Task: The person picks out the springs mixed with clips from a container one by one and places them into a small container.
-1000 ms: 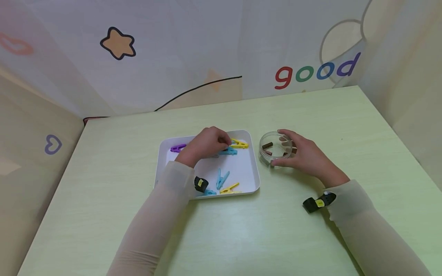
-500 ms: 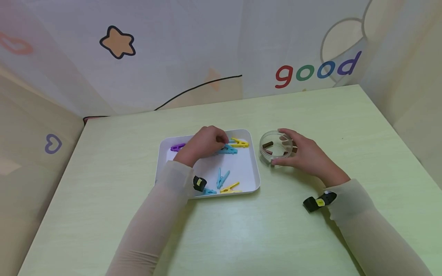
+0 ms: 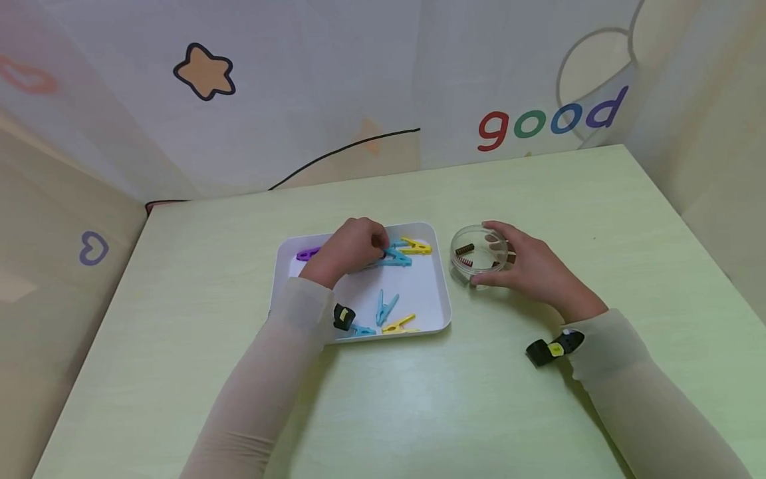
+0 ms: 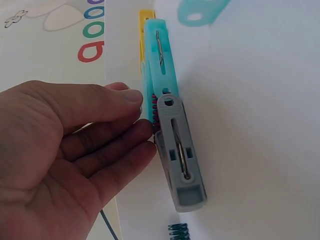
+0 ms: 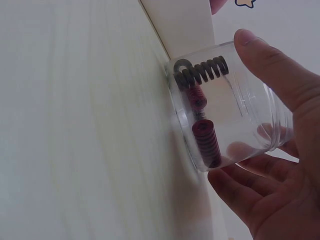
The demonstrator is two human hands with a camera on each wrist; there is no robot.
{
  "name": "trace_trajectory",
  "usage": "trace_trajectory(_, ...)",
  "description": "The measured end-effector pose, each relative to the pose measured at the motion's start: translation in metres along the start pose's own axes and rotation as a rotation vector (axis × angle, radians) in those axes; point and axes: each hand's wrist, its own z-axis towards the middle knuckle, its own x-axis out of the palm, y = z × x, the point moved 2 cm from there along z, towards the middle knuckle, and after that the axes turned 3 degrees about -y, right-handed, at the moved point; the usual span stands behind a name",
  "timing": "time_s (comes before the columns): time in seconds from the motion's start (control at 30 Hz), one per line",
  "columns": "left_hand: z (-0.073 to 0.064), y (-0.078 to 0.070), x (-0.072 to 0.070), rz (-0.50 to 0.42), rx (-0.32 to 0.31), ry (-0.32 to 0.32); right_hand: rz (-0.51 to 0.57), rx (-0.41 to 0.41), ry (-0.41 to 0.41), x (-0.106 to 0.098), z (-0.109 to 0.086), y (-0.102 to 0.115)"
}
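My left hand [image 3: 352,245] is over the white tray [image 3: 427,293]. In the left wrist view its fingertips are at a dark red spring [image 4: 155,111], which lies between a light blue clothespin [image 4: 160,55] and a grey clothespin [image 4: 182,155]; whether they pinch it is unclear. A dark green spring [image 4: 179,231] lies nearby. My right hand [image 3: 532,269] grips a clear round jar [image 5: 235,107] just right of the tray, thumb on one side and fingers on the other. Inside are a dark spring [image 5: 202,71] and red springs [image 5: 207,144].
More clothespins lie in the tray: a purple one [image 3: 308,254], yellow ones at the back [image 3: 417,247] and front [image 3: 399,324], and light blue ones at the front [image 3: 385,308]. The pale green table [image 3: 419,406] surrounds the tray. A printed cloth [image 3: 335,80] hangs behind.
My left hand has shifted slightly left, uncovering more of the light blue clothespin beside its fingertips. The right hand and the jar stay nearly in place.
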Motion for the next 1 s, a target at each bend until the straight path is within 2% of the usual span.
trace_trajectory(0.3,0.0005,0.0009,0.0003,0.035,-0.020,0.005,0.007,0.002,0.001,-0.0011,-0.0005,-0.0003)
trace_trajectory(0.67,-0.0005,0.0013,0.0019,0.071,-0.005,0.011,0.010,0.006,0.007,-0.0025,0.0000,0.0011)
trace_trajectory(1.0,-0.0015,0.0037,0.0048,0.071,-0.047,0.023,0.008,0.001,0.005,-0.0033,-0.0008,0.0017)
